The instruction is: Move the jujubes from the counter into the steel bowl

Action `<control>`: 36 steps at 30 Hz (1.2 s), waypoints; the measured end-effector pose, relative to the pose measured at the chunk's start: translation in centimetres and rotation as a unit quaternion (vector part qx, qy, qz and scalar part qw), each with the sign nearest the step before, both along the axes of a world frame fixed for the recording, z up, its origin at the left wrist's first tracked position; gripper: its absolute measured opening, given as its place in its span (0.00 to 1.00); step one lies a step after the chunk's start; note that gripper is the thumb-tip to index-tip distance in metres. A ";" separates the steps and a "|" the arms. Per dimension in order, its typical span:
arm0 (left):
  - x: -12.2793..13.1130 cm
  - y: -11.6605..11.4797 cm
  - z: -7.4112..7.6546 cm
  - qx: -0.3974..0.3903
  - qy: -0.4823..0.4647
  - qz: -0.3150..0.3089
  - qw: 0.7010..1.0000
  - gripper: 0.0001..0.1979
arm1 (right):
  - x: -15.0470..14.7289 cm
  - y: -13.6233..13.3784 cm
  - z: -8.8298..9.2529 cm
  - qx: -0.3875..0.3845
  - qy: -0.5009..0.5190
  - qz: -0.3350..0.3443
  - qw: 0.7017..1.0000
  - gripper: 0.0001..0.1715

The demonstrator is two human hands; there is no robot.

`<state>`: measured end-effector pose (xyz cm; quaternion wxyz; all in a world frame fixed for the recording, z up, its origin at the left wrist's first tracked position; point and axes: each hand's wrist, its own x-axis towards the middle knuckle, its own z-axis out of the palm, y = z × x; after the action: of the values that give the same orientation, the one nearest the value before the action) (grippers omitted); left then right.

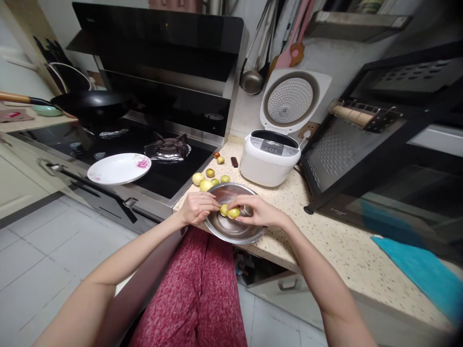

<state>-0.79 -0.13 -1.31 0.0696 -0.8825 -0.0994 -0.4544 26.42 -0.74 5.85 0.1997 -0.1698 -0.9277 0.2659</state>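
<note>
A steel bowl (pixel 235 233) sits at the counter's front edge, with both hands over it. In my right hand (pixel 255 209), thumb and fingers pinch a small yellow-green fruit that looks like a jujube (pixel 234 213). A second yellow-green fruit (pixel 224 210) lies against it, between the fingertips of both hands. My left hand (pixel 198 208) is closed over the bowl's left rim, fingers bent together and tips close to the second fruit; what they grip is hidden. Behind the bowl, several loose fruits (pixel 206 185) rest on the counter, some green, some brownish.
A white rice cooker (pixel 269 164) with its lid raised stands behind the bowl. Near it lies a small dark red object (pixel 234 162). To the left, a white flowered plate (pixel 117 169) overhangs the stove; a black wok (pixel 94 103) sits farther back. A blue cloth (pixel 415 270) lies right.
</note>
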 end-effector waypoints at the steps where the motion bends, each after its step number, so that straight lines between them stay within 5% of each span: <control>1: 0.0 0.0 0.0 0.001 0.000 0.000 1.000 0.31 | 0.0 0.0 -0.1 -0.004 -0.007 0.008 1.000 0.18; 28: -0.1 0.0 0.0 -0.011 0.008 0.003 1.000 0.28 | -0.1 0.1 -0.4 -0.055 -0.043 0.005 0.998 0.16; 36: 0.0 0.0 0.0 0.001 0.001 0.000 1.000 0.27 | 0.1 1.0 -1.0 0.026 0.094 -0.106 0.990 0.09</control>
<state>-0.77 -0.14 -1.30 0.0705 -0.8826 -0.0991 -0.4540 26.53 0.28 4.87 0.3177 -0.2359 -0.8881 0.2339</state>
